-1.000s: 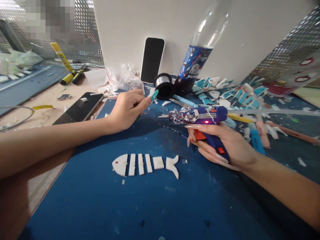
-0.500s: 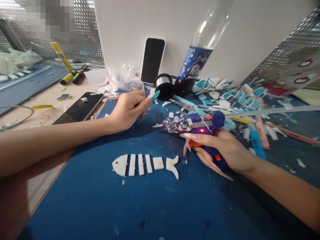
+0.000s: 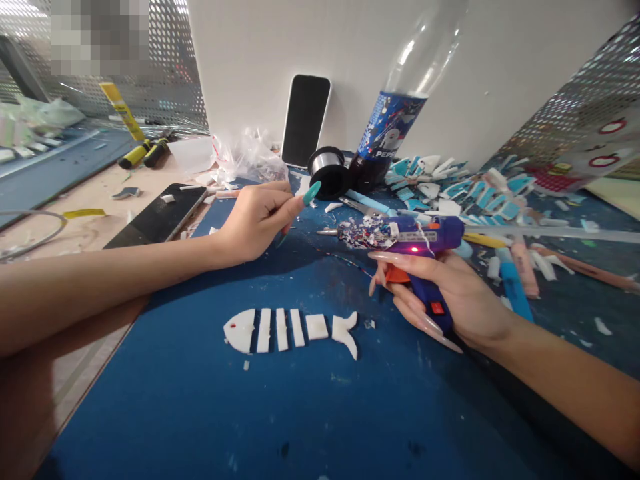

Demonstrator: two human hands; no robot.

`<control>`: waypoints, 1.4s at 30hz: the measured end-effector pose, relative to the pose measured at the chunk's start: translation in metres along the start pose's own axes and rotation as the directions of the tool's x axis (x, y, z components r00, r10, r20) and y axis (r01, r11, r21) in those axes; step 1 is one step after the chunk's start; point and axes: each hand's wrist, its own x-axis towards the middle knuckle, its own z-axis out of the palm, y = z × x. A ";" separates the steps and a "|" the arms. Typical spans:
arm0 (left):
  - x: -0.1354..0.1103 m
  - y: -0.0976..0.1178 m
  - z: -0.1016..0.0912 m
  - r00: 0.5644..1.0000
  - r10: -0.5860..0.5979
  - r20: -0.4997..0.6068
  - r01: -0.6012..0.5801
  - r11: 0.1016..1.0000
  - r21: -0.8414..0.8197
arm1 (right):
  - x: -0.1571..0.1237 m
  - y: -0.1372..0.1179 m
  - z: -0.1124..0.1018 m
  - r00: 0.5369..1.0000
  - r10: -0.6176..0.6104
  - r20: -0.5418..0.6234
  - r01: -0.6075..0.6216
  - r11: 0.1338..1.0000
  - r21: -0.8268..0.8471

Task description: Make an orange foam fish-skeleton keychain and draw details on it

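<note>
My right hand (image 3: 450, 293) grips a blue hot glue gun (image 3: 400, 237) with a lit red lamp, its nozzle pointing left a little above the blue mat (image 3: 300, 413). A clear glue stick (image 3: 550, 233) sticks out behind it. My left hand (image 3: 257, 220) rests on the mat farther left, fingers curled in a pinch with one teal nail pointing out; what it pinches I cannot make out. A white foam fish skeleton (image 3: 293, 330), cut into several pieces, lies flat on the mat below both hands.
Behind the hands stand a Pepsi bottle (image 3: 395, 133), a spool (image 3: 327, 172), a phone leaning on the wall (image 3: 305, 120) and a plastic bag (image 3: 247, 160). Another phone (image 3: 160, 217) lies left. Teal and white foam scraps (image 3: 465, 187), scissors (image 3: 370, 208) and markers (image 3: 515, 287) litter the right side.
The right hand dipped the glue gun down and left, then raised it back level. The left hand and the foam fish have stayed put.
</note>
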 end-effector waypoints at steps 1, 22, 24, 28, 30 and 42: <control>0.000 0.000 0.000 1.000 0.000 0.011 0.000 1.000 0.004 | 0.000 0.000 0.000 1.000 0.003 -0.002 -0.003 1.000 0.005; 0.000 0.001 -0.001 0.997 0.025 0.066 -0.027 0.999 0.032 | 0.003 -0.003 -0.001 0.999 -0.021 -0.029 0.023 0.996 0.081; 0.000 0.001 -0.001 0.997 0.047 0.064 -0.049 0.999 0.020 | 0.002 -0.005 0.001 0.999 -0.029 -0.042 0.033 0.995 0.096; 0.001 0.000 -0.002 0.995 0.068 0.071 -0.068 0.998 -0.004 | 0.002 -0.009 0.002 0.999 -0.025 -0.044 0.031 0.991 0.131; 0.001 0.000 -0.002 0.995 0.068 0.076 -0.067 0.998 -0.012 | 0.003 -0.009 0.001 0.999 -0.015 -0.036 0.020 0.989 0.149; 0.002 -0.001 -0.002 0.994 0.095 0.057 -0.096 0.995 0.021 | 0.005 -0.005 -0.004 0.999 -0.010 -0.046 0.017 0.987 0.158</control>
